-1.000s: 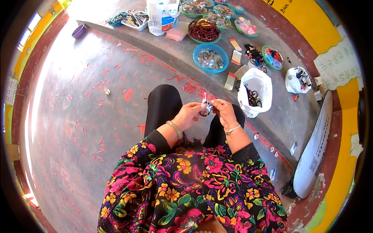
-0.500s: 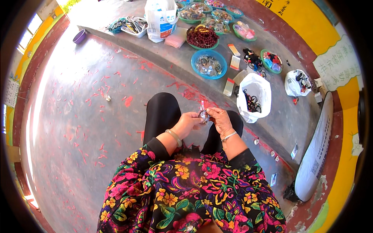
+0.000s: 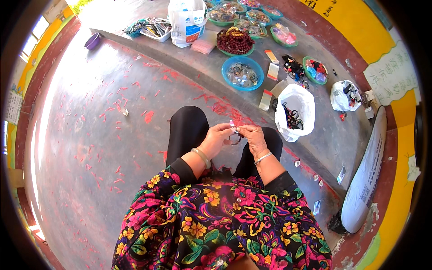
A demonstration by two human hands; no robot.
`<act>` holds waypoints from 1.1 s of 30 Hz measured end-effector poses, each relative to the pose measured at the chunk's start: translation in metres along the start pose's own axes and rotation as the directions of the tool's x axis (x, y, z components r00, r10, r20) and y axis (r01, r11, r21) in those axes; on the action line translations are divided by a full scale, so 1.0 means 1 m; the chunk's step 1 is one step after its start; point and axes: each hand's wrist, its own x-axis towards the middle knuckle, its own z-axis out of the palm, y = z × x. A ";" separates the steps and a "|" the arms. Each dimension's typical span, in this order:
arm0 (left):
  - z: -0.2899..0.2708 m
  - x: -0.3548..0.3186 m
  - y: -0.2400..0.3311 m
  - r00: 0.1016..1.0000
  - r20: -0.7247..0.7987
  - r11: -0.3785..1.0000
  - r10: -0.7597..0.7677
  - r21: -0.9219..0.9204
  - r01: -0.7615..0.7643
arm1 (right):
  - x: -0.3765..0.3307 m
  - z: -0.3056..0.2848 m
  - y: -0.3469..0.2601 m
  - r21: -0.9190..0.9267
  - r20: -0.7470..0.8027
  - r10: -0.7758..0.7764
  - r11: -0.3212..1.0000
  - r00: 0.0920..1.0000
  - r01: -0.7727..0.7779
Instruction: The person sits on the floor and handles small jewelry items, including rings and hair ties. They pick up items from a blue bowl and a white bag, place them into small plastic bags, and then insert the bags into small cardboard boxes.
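The grip of the left hand (image 3: 218, 137) is closed to a pinch, thumb against fingers, on a small clear wrapper (image 3: 232, 123) that catches the light. The grip of the right hand (image 3: 253, 137) meets it fingertip to fingertip, pinched at the same spot; which hand bears more of the hold cannot be told. A dark loop (image 3: 234, 142) hangs just below the two pinches, between the hands; whether it is inside the wrapper or against it is too small to tell.

Just behind the grip, a thick pale bangle (image 3: 203, 157) circles the left wrist and a thin silvery one (image 3: 263, 158) the right. Black-trousered knees (image 3: 186, 128) flank the hands, the flowered jacket (image 3: 220, 211) nearer the body.

Right of the grip, on a raised concrete ledge (image 3: 325, 50), an open white bag (image 3: 297, 136) holds dark bands (image 3: 291, 118). Ahead of the grip stands a blue basin (image 3: 243, 88) of small clear packets (image 3: 241, 74), and beyond it a heap of dark red beads (image 3: 235, 41). A red-and-white box (image 3: 265, 100) lies between basin and bag. Left of the grip, red scraps (image 3: 148, 117) litter the floor (image 3: 139, 193); a purple bowl (image 3: 92, 41) sits well apart, far ahead and left.
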 end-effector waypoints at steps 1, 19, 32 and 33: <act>-0.003 0.002 -0.002 1.000 0.001 1.000 -0.003 -0.026 0.003 | 0.000 0.002 0.000 -0.014 0.005 -0.009 1.000 1.000 0.010; -0.011 0.006 -0.005 0.999 0.039 0.966 0.008 -0.258 0.002 | -0.002 0.003 0.004 0.008 -0.002 0.000 1.000 1.000 0.000; -0.012 0.005 -0.003 0.994 0.103 0.957 0.043 -0.288 -0.011 | -0.002 0.003 0.003 0.021 -0.004 0.009 1.000 1.000 -0.009; -0.012 0.005 -0.003 0.994 0.104 0.957 0.044 -0.290 -0.011 | -0.001 0.002 0.003 0.021 -0.006 0.004 1.000 1.000 -0.004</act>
